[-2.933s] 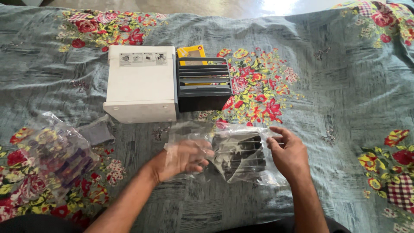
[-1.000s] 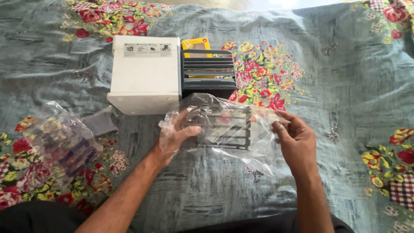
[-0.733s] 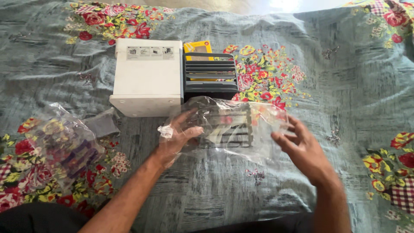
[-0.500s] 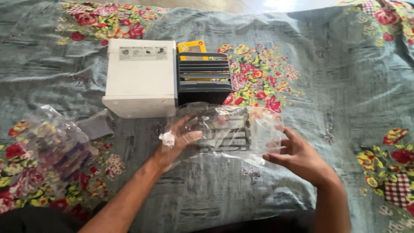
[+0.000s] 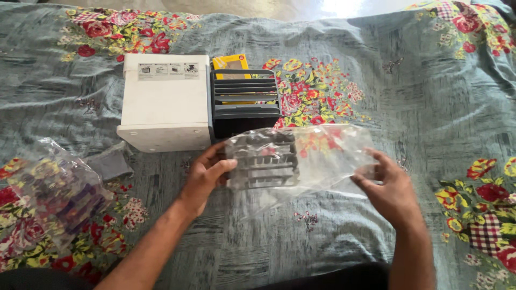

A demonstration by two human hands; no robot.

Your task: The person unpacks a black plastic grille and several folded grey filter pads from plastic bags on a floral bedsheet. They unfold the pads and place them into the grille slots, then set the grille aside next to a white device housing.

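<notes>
Your left hand [image 5: 207,174] and right hand [image 5: 389,185] grip the bag [image 5: 301,158] ends, grille [image 5: 263,159] inside, just below the white box [image 5: 164,102].

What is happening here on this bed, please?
A person is holding a clear plastic bag with both hands above a grey floral bedsheet. The left hand grips the end containing a dark slatted plastic grille; the right hand holds the emptier end. Behind lie a white box-shaped appliance beside a dark slatted part and a small yellow box. Another crumpled clear bag lies at the left.
</notes>
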